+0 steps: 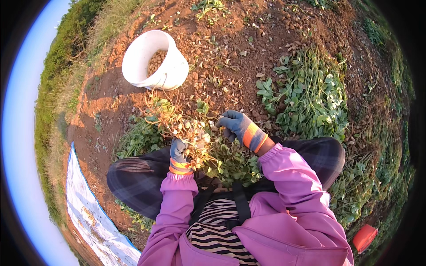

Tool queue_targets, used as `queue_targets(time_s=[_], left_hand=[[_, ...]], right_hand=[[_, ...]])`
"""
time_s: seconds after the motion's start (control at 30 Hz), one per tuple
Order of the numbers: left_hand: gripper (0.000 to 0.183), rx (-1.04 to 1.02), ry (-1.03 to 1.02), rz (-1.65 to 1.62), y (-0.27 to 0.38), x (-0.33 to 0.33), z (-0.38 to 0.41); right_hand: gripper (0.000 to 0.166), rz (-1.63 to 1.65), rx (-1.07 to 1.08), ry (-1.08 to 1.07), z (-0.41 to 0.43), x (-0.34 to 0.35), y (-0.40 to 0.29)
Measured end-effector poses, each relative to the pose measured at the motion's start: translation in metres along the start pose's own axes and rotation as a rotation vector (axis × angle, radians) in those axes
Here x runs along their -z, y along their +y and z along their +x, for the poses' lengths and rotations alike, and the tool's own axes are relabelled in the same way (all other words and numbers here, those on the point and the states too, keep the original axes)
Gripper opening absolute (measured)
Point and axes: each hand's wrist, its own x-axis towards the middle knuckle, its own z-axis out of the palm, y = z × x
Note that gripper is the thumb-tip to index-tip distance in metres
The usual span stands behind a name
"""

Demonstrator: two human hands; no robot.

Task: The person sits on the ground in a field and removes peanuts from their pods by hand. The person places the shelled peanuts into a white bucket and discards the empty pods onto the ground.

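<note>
A bunch of peanut plants (191, 138), its roots and pods upward and its leaves in my lap, is gripped by my left hand (179, 154) in a grey and orange glove. Just right of the roots is my right hand (234, 126), in a matching glove, its fingers curled with the fingertips close together; whether a pod lies between them cannot be told. Beyond my left hand, a white plastic bucket (176, 68) stands tilted on the soil, with loose peanuts (157, 62) inside.
Pulled peanut plants (313, 96) lie in a heap at the right, and more foliage (139, 138) is by my left knee. A white sheet with a blue edge (96, 219), with scattered peanuts on it, lies lower left. A red object (365, 238) rests lower right.
</note>
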Motion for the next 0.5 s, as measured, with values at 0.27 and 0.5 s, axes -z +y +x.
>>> queue_targets(time_s=[0.27, 0.5], left_hand=[[0.084, 0.076, 0.034, 0.149, 0.001, -0.004, 0.002], [0.089, 0.087, -0.053, 0.277, 0.001, 0.049, -0.001]], right_hand=[[0.018, 0.301, 0.005, -0.073, 0.008, -0.009, 0.020], [0.019, 0.426, 0.078, -0.090, 0.007, -0.009, 0.011]])
